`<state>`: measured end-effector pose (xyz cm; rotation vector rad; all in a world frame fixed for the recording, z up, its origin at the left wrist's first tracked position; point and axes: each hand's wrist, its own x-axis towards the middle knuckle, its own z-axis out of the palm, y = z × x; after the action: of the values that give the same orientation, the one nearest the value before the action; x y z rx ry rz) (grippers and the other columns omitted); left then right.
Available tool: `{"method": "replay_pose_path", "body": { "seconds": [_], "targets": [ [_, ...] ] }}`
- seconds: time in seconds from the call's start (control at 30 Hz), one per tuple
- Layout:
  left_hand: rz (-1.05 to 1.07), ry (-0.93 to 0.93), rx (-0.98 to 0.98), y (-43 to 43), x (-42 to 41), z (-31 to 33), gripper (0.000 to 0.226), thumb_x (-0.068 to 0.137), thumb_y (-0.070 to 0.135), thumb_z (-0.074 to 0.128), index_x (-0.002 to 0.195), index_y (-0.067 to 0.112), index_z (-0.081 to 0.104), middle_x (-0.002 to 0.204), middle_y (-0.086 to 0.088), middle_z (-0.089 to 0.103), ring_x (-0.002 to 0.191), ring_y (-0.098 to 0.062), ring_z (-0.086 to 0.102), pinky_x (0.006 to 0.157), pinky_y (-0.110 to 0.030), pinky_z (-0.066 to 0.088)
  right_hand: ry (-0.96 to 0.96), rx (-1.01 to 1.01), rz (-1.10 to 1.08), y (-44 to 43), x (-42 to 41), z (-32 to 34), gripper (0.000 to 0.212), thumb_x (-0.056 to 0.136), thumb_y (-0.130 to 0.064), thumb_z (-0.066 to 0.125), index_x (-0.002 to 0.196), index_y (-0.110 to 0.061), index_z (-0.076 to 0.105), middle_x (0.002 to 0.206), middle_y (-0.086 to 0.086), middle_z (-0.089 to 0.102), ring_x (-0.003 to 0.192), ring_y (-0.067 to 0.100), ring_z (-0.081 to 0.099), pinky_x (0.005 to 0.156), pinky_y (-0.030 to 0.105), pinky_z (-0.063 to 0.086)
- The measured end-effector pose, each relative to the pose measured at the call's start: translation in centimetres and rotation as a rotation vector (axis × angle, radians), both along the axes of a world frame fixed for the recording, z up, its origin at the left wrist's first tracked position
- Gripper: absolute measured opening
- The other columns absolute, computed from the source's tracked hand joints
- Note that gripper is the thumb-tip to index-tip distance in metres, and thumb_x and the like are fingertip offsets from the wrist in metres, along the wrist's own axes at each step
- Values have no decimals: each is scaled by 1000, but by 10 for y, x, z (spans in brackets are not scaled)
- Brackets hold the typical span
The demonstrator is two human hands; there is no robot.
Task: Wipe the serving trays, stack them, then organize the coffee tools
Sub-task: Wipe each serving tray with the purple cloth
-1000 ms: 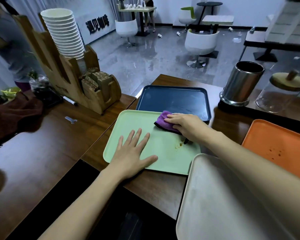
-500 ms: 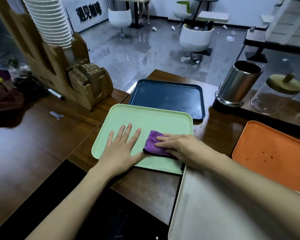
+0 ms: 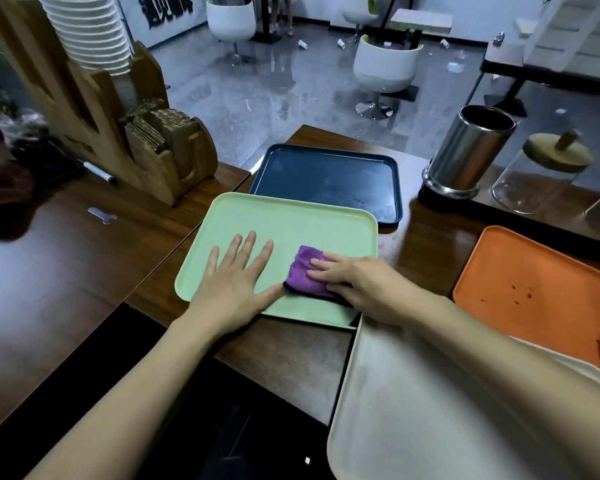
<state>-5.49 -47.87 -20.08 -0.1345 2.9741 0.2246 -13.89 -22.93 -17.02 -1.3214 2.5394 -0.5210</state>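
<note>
Purple cloth point(image 3: 303, 271) slid nearer under right hand point(image 3: 354, 282); left hand point(image 3: 236, 285) presses green tray point(image 3: 291, 220)

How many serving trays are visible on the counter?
4: green tray in the centre; dark blue tray behind it; orange tray at right; cream tray nearest the camera. Another may hide beneath it.

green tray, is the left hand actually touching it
Touching. The head view shows the left hand lying flat, fingers spread, with palm and fingers down on the green tray surface.
</note>
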Motion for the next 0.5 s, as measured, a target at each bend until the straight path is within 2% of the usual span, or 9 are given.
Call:
{"method": "replay_pose_path", "body": {
  "seconds": [0.1,0.17,0.23,0.4,0.5],
  "targets": [
    [2,11,-22,2,1,2,97,75,87,-3,160,42,-9,170,5,-18,156,-17,-18,126,-49,-9,19,13,27,3,21,2,44,103,-17,52,144,-32,53,154,-17,41,147,5,30,118,25,29],
    [6,10,-10,3,2,2,92,81,88,2,161,42,-7,170,5,-17,156,-17,-17,126,-50,-8,25,39,30,9,29,0,43,104,-18,51,144,-33,53,153,-17,41,147,5,30,115,18,24],
    [10,17,-4,3,3,4,86,86,84,8,161,42,-6,170,6,-16,156,-17,-17,126,-50,-8,12,54,30,14,33,1,42,104,-18,51,143,-32,54,153,-16,42,146,6,32,115,16,23],
    [27,50,-13,5,4,3,75,97,74,15,162,41,-4,170,5,-14,157,-17,-15,126,-49,-7,64,121,50,8,38,7,43,106,-23,46,146,-37,48,156,-19,36,148,7,30,118,23,27],
    [23,73,-22,6,4,1,65,103,62,13,162,39,-3,171,4,-11,157,-18,-13,127,-49,-5,66,130,67,-12,50,10,47,105,-20,42,149,-36,44,159,-16,33,150,12,28,116,36,36]
  ]
}}
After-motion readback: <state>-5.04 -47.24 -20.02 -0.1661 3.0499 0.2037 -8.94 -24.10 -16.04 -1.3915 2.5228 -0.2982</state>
